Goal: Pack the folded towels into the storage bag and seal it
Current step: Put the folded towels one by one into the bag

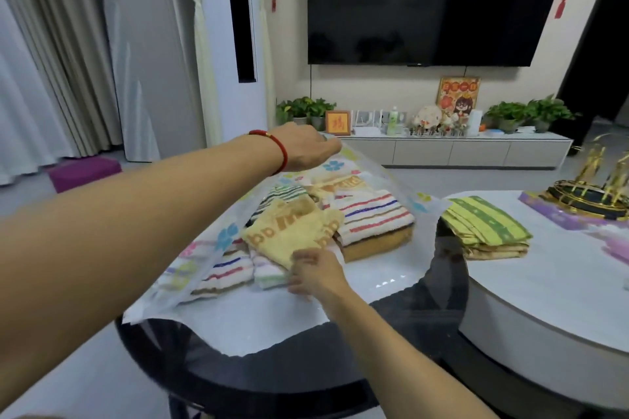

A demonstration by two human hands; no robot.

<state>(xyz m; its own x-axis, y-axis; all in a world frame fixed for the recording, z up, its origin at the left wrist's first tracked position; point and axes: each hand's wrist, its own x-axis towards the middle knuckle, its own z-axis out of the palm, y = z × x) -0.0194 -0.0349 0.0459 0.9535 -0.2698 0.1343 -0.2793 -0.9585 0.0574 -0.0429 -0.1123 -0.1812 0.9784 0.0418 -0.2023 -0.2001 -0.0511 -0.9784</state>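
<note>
A clear storage bag [190, 265] printed with coloured flowers lies on the dark round table, its mouth facing me. My left hand [303, 146], with a red cord on the wrist, grips the bag's upper flap at its far edge and holds it lifted. Inside lie folded striped towels [371, 214] and a yellow towel [289, 231] with orange lettering on top. My right hand [315, 274] pinches the near edge of the yellow towel at the bag's mouth. A folded green-and-yellow striped towel stack [486, 228] rests outside the bag on the white table to the right.
The dark glass table [238, 374] overlaps a white oval table [544, 299] on the right. A gold ornament on a purple box [592, 197] stands at the far right. A TV cabinet [452, 150] with plants stands against the far wall.
</note>
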